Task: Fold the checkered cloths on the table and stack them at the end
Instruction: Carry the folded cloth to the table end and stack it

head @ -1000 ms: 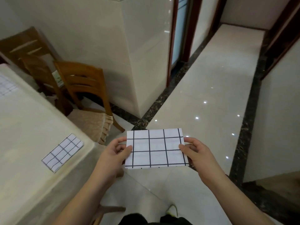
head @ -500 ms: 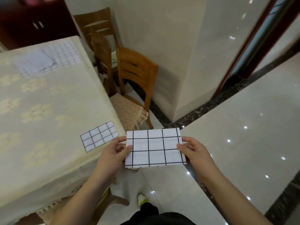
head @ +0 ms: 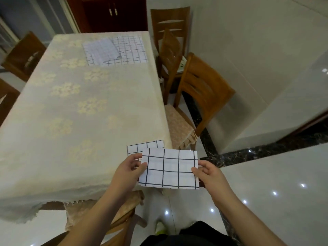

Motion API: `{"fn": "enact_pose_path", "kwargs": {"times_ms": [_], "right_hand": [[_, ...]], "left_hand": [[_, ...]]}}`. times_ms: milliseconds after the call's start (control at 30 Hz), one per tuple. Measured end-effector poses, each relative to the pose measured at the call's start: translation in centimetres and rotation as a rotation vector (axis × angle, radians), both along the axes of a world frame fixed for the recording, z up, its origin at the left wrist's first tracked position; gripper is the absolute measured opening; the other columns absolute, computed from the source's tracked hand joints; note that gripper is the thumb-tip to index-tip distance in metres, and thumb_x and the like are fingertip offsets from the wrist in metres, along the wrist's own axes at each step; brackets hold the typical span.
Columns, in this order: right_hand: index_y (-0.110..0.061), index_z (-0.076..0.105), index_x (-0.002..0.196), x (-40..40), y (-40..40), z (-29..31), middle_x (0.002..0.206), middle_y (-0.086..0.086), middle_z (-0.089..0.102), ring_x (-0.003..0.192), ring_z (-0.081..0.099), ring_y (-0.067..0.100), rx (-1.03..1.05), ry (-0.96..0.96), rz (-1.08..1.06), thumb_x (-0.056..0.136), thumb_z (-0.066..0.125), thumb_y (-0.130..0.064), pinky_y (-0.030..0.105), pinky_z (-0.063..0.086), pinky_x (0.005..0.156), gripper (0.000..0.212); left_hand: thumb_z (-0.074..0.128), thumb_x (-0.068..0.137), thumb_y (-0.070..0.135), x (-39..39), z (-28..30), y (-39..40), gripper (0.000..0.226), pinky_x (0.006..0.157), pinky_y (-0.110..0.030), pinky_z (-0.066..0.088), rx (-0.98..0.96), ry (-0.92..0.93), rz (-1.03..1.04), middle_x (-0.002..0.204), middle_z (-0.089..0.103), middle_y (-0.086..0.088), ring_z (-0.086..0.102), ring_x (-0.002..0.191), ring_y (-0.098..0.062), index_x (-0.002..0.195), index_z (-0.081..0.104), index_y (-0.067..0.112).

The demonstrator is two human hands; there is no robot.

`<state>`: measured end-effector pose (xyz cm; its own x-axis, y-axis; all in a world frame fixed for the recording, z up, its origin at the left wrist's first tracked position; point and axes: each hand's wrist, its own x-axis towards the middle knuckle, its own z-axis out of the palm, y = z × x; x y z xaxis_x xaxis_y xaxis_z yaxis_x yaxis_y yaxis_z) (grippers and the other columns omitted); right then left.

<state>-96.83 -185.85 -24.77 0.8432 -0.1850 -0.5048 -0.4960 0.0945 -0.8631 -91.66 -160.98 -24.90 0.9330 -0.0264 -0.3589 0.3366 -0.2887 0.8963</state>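
I have the folded cloth (head: 169,169) held flat between both hands, in the air just past the near right corner of the table (head: 74,107), and its far edge overlaps, in this view, a second folded cloth (head: 144,146) that lies on that corner.

The risk I see is in the landing. The cloth on the table sits right at the corner, so if I set mine down skewed or slide it on, I could push the lower one off the edge, or leave a crooked stack. The fold itself is only held by my pinches at the two short sides (nothing pins the middle), so letting go too early could let the layers spring open or slip.

My left hand (head: 130,168) pinches the left edge, thumb on top and fingers curled beneath. My right hand (head: 208,173) pinches the right edge the same way. Neither hand is spread; both are closed on the cloth.

Farther out, two unfolded cloths (head: 122,50) lie overlapping at the far end of the table, still to do, I judge. Wooden chairs (head: 200,96) stand along the right side.
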Motion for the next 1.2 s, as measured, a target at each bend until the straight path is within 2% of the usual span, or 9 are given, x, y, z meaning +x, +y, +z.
{"fn": "enact_pose_path", "kwargs": {"times_ms": [267, 367, 433, 500, 567, 633, 733, 933, 1200], "right_hand": [[-0.014, 0.064, 0.107, 7.6, 0.8, -3.8, 0.096, 0.017, 0.072, 0.087, 0.071, 0.027, -0.019, 0.081, 0.158, 0.094, 0.062, -0.011, 0.027, 0.058, 0.067, 0.014], [-0.015, 0.067, 0.101, 10.7, 0.9, -6.3, 0.092, 0.009, 0.075, 0.088, 0.071, 0.024, -0.075, 0.142, 0.238, 0.093, 0.064, -0.018, 0.035, 0.059, 0.080, 0.009], [-0.015, 0.069, 0.098, 12.5, 1.0, -8.0, 0.092, 0.005, 0.075, 0.090, 0.070, 0.022, -0.149, 0.175, 0.315, 0.092, 0.066, -0.029, 0.044, 0.056, 0.089, 0.015], [-0.011, 0.068, 0.094, 14.2, 1.2, -9.5, 0.091, 0.010, 0.073, 0.088, 0.069, 0.024, -0.188, 0.199, 0.369, 0.091, 0.066, -0.031, 0.045, 0.057, 0.085, 0.020], [-0.008, 0.066, 0.092, 15.6, 1.8, -10.5, 0.093, 0.016, 0.070, 0.081, 0.067, 0.024, -0.218, 0.206, 0.421, 0.092, 0.066, -0.026, 0.035, 0.059, 0.073, 0.019], [-0.012, 0.063, 0.088, 16.4, 2.2, -11.3, 0.093, 0.013, 0.067, 0.077, 0.065, 0.022, -0.261, 0.214, 0.480, 0.092, 0.066, -0.024, 0.031, 0.059, 0.067, 0.013], [-0.016, 0.063, 0.089, 17.4, 2.9, -12.5, 0.086, 0.001, 0.065, 0.079, 0.066, 0.019, -0.365, 0.207, 0.584, 0.092, 0.066, -0.026, 0.036, 0.058, 0.073, 0.012], [-0.016, 0.064, 0.089, 19.0, 3.8, -13.7, 0.079, 0.003, 0.069, 0.076, 0.068, 0.019, -0.498, 0.182, 0.663, 0.092, 0.065, -0.031, 0.037, 0.056, 0.076, 0.015], [-0.019, 0.060, 0.088, 19.3, 3.4, -14.8, 0.083, 0.001, 0.066, 0.076, 0.065, 0.018, -0.612, 0.177, 0.708, 0.091, 0.063, -0.041, 0.035, 0.055, 0.074, 0.022]], "left_hand": [[0.061, 0.095, 0.028, 4.1, -4.4, 1.4, 0.025, 0.063, -0.020, 0.048, 0.170, 0.030, 0.090, 0.092, 0.067, 0.007, 0.064, 0.083, -0.011, 0.118, 0.053, 0.033], [0.061, 0.094, 0.028, 5.9, -6.3, 1.4, 0.027, 0.060, -0.014, 0.045, 0.283, 0.021, 0.081, 0.089, 0.065, 0.009, 0.063, 0.078, -0.007, 0.118, 0.050, 0.033], [0.061, 0.094, 0.028, 6.9, -7.8, 1.5, 0.028, 0.060, -0.016, 0.044, 0.311, 0.057, 0.099, 0.090, 0.065, 0.008, 0.063, 0.078, -0.008, 0.120, 0.050, 0.030], [0.060, 0.095, 0.028, 7.7, -9.4, 1.8, 0.029, 0.061, -0.020, 0.048, 0.328, 0.111, 0.134, 0.093, 0.066, 0.006, 0.064, 0.080, -0.009, 0.122, 0.051, 0.026], [0.060, 0.094, 0.029, 8.4, -10.8, 2.1, 0.031, 0.063, -0.023, 0.050, 0.350, 0.152, 0.167, 0.094, 0.066, 0.007, 0.064, 0.081, -0.009, 0.124, 0.052, 0.024], [0.060, 0.094, 0.029, 9.0, -11.8, 2.5, 0.031, 0.061, -0.021, 0.047, 0.385, 0.175, 0.201, 0.092, 0.064, 0.009, 0.062, 0.080, -0.007, 0.124, 0.054, 0.022], [0.061, 0.094, 0.026, 9.5, -12.8, 2.9, 0.031, 0.060, -0.016, 0.044, 0.455, 0.162, 0.213, 0.086, 0.062, 0.011, 0.059, 0.076, -0.004, 0.123, 0.055, 0.018], [0.061, 0.094, 0.020, 10.7, -13.9, 3.2, 0.031, 0.060, -0.010, 0.040, 0.526, 0.121, 0.176, 0.083, 0.061, 0.010, 0.056, 0.074, -0.001, 0.124, 0.057, 0.014], [0.064, 0.091, 0.017, 11.0, -15.2, 3.0, 0.041, 0.058, -0.012, 0.041, 0.574, 0.102, 0.119, 0.080, 0.058, 0.009, 0.056, 0.071, -0.004, 0.130, 0.053, 0.014]]}}
